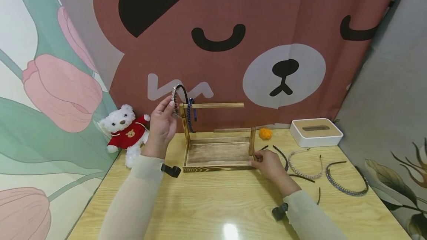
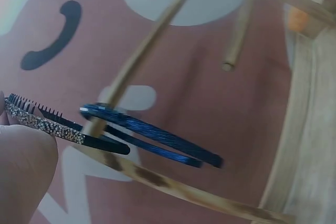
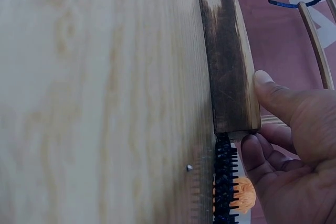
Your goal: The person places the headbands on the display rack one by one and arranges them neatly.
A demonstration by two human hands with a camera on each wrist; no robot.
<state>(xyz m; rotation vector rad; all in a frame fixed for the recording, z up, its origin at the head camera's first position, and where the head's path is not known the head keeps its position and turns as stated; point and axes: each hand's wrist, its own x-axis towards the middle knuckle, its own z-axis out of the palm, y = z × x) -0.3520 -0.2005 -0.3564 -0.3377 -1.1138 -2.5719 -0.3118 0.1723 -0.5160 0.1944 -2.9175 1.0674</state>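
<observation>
My left hand pinches a rhinestone-studded headband with comb teeth, level with the upper rod of a wooden rack. In the left wrist view the headband is beside the rod's post end; whether they touch I cannot tell. A blue headband hangs over that rod near the post. My right hand grips the rack's front right corner; in the right wrist view its thumb presses the edge of the scorched wooden board, with fingers at the board's end.
Several headbands lie on the table at right, a pale one and a dark toothed one among them. Behind them stand a white tissue box and an orange ball. A white teddy bear sits at left.
</observation>
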